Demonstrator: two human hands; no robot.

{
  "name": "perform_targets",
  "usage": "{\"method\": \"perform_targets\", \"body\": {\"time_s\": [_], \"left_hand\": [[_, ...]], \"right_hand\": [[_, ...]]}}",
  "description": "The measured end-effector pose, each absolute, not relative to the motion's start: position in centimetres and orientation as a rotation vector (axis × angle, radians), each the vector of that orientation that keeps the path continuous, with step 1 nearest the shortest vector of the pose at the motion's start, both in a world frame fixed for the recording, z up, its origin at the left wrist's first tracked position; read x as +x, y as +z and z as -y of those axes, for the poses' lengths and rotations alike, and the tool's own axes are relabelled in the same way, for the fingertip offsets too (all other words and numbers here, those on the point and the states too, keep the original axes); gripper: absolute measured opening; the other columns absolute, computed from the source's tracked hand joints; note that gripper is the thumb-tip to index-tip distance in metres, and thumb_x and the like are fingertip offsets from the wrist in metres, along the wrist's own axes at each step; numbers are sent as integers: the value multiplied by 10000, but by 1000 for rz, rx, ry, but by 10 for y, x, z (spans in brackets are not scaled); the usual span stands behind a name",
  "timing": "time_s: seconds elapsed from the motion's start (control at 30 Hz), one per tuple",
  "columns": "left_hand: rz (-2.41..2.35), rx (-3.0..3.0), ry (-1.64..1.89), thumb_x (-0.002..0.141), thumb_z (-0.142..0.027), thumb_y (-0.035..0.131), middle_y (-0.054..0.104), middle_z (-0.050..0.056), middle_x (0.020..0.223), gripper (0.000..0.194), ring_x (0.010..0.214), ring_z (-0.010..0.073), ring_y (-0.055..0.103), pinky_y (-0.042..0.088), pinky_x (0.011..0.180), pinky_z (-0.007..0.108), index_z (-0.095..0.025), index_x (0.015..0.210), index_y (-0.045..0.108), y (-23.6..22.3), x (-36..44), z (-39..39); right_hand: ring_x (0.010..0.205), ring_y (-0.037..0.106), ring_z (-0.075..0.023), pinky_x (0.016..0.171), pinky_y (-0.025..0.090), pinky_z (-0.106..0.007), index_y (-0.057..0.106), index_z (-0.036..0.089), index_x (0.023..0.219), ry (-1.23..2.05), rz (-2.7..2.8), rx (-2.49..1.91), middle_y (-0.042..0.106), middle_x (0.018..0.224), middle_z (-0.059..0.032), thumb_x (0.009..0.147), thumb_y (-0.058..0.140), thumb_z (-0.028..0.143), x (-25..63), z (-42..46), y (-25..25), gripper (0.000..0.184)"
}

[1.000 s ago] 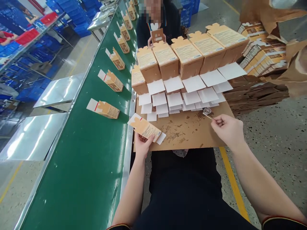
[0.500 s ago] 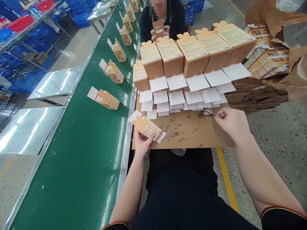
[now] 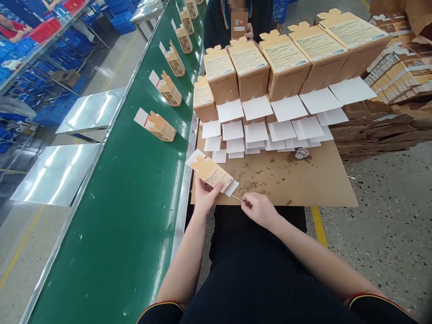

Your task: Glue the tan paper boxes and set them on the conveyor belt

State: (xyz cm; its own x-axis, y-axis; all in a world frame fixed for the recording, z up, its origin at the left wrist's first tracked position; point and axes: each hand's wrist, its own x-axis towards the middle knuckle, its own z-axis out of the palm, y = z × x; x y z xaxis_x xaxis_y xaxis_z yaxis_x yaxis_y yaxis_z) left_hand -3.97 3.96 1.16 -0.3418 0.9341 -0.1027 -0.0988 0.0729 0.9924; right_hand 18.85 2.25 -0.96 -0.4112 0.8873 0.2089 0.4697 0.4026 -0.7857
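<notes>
Since the earlier frame, the right hand (image 3: 259, 209) has been moving from beside the clear dish (image 3: 302, 153) toward the left hand (image 3: 206, 193), and is now bringing a thin stick (image 3: 236, 197) to the lower flap of the held carton (image 3: 212, 173). Its fingers are closing in a narrow pinch on the stick, whose tip is pointing to ten o'clock; whether it is touching the flap cannot be told. The left hand is gripping the held carton, thumb pressing the printed face and fingers curling beneath, so that its white upper flap is pointing to ten o'clock and its lower flap to four.

The dish is sitting on the brown board (image 3: 317, 180), between two and three o'clock from the held carton, among dark spots. Stacked cartons (image 3: 286, 54) are standing at one o'clock, white flaps jutting toward the wearer. At nine o'clock the green belt (image 3: 128, 202) is running alongside the board, carrying a row of open cartons (image 3: 160, 126) toward twelve. Beyond the stack, a person (image 3: 216, 22) is holding up a brown carton (image 3: 239, 24).
</notes>
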Motion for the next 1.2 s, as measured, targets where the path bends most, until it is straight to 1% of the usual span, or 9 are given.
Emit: {"method": "perform_targets", "body": {"time_s": [0.1,0.3,0.43,0.57,0.7,0.83,0.97,1.1,1.2], "left_hand": [[-1441,904,1425,667,-475,1068,791,112,1256,841,1156,296,808,643,1064,467,-269,1342,611,9,-40,-40],[-1579,1070,1411,678,-514,1041,753,124,1301,833,1242,313,775,624,1099,482,-259,1321,577,2,-32,-30],[-1759,1247,1309,704,-457,1016,749,142,1288,803,1222,331,774,636,1069,487,-242,1338,572,2,-22,-16],[-1835,1347,1263,739,-438,978,762,165,1289,773,1205,359,782,654,1027,493,-228,1377,596,3,-14,-13],[-1881,1350,1247,696,-441,1008,775,157,1267,782,1212,370,783,659,1040,513,-226,1345,627,2,-19,-16],[-1997,1060,1466,638,-473,1060,759,170,1307,839,1270,384,764,606,1151,599,-217,1304,619,10,-67,-15],[-2047,887,1758,600,-438,1095,674,168,1477,996,1459,398,655,497,1275,634,-244,1399,533,27,-148,-19],[-2112,749,1653,502,-344,1111,673,178,1441,992,1420,394,677,459,1291,651,-223,1296,529,35,-204,-27],[-2180,713,1554,509,-267,1077,648,174,1460,986,1482,393,615,378,1338,648,-230,1310,502,33,-209,-19]], "right_hand": [[612,602,-160,609,476,-278,592,246,766,842,2023,-1189,644,694,4,965,622,135,198,-29,-11,230],[643,693,-173,644,587,-286,691,249,831,759,1782,-1246,732,742,-20,1002,621,205,223,-38,-1,189],[590,683,-166,596,596,-281,723,250,829,796,1661,-1302,722,696,-13,1013,656,254,240,-30,7,195],[580,683,-157,600,608,-270,734,252,815,783,1591,-1320,730,701,-2,998,700,278,248,-20,11,187],[566,687,-155,587,608,-264,739,249,806,801,1579,-1302,734,688,0,992,715,301,250,-16,14,195],[544,686,-167,535,592,-278,753,253,812,808,1534,-1325,730,672,-8,1007,712,350,257,-14,18,222],[530,696,-189,528,609,-310,761,260,818,808,1495,-1386,722,648,-16,1006,736,445,264,-18,17,264],[521,694,-192,527,611,-320,769,262,814,815,1498,-1352,723,642,-18,1006,742,504,261,-27,11,310],[517,690,-191,517,598,-317,777,259,815,811,1513,-1345,720,639,-18,1010,739,504,266,-31,12,315]]}}
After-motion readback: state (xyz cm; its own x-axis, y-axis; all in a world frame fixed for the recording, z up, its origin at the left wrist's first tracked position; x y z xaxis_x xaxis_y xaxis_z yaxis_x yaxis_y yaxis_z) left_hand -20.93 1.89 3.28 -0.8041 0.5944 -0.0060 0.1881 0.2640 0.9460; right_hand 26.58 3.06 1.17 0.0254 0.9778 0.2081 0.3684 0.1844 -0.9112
